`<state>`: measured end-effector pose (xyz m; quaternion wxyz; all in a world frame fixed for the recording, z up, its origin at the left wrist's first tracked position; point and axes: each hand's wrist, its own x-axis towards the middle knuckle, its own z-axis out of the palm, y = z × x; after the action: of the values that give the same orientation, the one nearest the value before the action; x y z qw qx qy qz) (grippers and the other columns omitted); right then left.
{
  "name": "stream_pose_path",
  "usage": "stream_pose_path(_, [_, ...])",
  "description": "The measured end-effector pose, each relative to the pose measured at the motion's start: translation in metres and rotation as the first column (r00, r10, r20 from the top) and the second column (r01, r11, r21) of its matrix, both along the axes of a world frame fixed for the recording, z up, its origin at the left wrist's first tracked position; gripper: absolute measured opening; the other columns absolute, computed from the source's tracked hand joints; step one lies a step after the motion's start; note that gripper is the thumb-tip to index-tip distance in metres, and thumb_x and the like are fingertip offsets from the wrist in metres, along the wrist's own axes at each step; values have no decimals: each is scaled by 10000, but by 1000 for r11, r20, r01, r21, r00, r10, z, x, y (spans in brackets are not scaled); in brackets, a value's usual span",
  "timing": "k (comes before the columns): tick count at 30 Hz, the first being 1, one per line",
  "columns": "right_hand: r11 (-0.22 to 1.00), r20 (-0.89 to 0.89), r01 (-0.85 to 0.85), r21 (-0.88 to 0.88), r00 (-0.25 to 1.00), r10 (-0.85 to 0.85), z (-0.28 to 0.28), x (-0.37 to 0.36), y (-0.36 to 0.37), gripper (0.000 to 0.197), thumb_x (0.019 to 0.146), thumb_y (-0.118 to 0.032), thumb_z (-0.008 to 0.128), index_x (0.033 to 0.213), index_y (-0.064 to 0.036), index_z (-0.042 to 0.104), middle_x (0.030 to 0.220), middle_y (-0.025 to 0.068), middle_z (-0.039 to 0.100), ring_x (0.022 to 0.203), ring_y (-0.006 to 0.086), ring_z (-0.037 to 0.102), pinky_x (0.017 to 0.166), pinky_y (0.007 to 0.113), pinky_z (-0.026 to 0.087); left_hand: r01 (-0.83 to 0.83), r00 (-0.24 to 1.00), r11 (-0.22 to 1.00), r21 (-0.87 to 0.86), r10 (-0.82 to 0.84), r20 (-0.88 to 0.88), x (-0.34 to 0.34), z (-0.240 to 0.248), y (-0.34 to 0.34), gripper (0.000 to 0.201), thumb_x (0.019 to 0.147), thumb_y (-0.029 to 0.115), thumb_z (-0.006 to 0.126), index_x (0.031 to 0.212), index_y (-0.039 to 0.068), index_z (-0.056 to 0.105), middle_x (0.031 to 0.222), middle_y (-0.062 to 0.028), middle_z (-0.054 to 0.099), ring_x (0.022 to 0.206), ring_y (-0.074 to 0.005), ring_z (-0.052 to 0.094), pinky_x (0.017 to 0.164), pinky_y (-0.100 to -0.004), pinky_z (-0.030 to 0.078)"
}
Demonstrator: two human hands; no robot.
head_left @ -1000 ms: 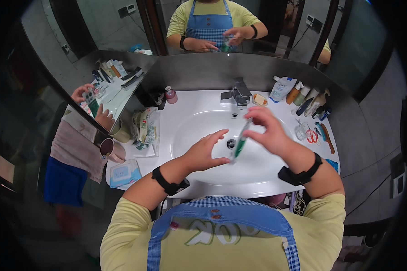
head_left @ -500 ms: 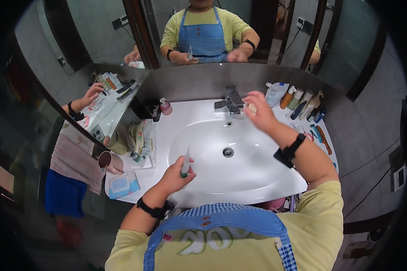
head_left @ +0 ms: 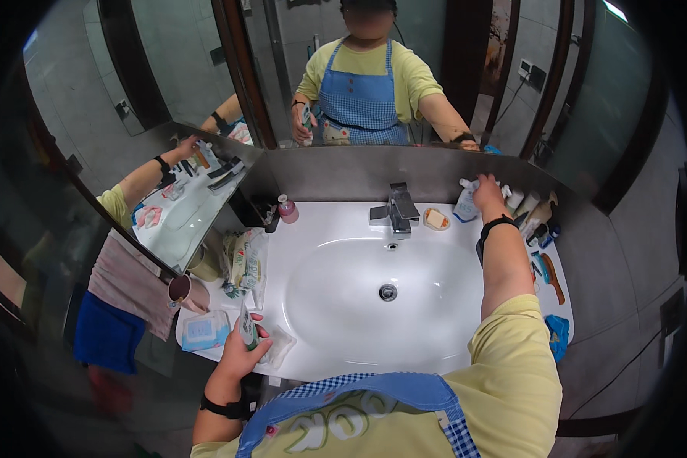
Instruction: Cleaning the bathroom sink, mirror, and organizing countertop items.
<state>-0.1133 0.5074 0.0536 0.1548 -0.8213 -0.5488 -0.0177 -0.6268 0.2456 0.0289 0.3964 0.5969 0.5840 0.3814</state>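
My left hand (head_left: 243, 349), low at the basin's front left, is closed around a green-and-white squeeze tube (head_left: 248, 327) that points up. Just right of that hand, a crumpled whitish packet or cloth (head_left: 282, 345) lies on the rim. My right arm stretches to the back right corner. There my right hand (head_left: 490, 197) is in among the bottles, against a white spouted pouch (head_left: 466, 202) with blue print. Its fingers are largely hidden, so whether it grips anything cannot be told. An orange soap dish with a pale soap bar (head_left: 436, 219) sits left of the pouch.
The white basin (head_left: 343, 305) has a chrome faucet (head_left: 401, 210) at its back. Several bottles (head_left: 538, 214), a brown comb (head_left: 553, 278) and a blue packet (head_left: 557, 336) line the right side. At left are a pink bottle (head_left: 287, 209), a wipes pack (head_left: 206, 330) and a pink cup (head_left: 191, 292).
My right hand has gone from beside the faucet to the bottles at the back right, uncovering the soap. My left hand, still holding the tube, has moved left and toward me.
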Motion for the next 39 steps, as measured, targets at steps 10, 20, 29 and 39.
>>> stream_pose_path(10, [973,144,-160,167,980,137,-28,16,-4,159,756,-90,489,908,-63,528,979,178,494,884,341,519,746,419,433,55,996,998,-4,-54,78,6,-15,13,460,685,52,634,1100,47,433,775,-16,534,717,-93,502,651,-234,420])
stream_pose_path(20, [805,190,-448,389,894,406,46,-40,-111,23,717,-75,539,738,-80,549,745,88,504,707,288,521,606,372,429,330,939,942,-64,-321,124,39,-24,52,507,721,3,595,1174,41,371,794,-7,511,727,-78,484,658,-215,403])
stream_pose_path(29, [526,-39,-802,285,538,842,63,-144,-189,100,692,-56,590,779,-72,543,736,77,516,659,248,547,568,320,437,604,793,797,3,-602,88,113,13,74,568,715,50,642,1200,94,350,831,-24,487,757,-106,476,675,-247,409])
stream_pose_path(39, [149,44,-885,442,188,981,56,-221,-211,123,668,-79,609,783,-78,565,710,61,514,646,249,528,549,337,435,583,802,780,229,-597,-8,111,5,50,848,510,247,816,1160,75,299,1049,-119,510,977,-249,512,811,-319,413])
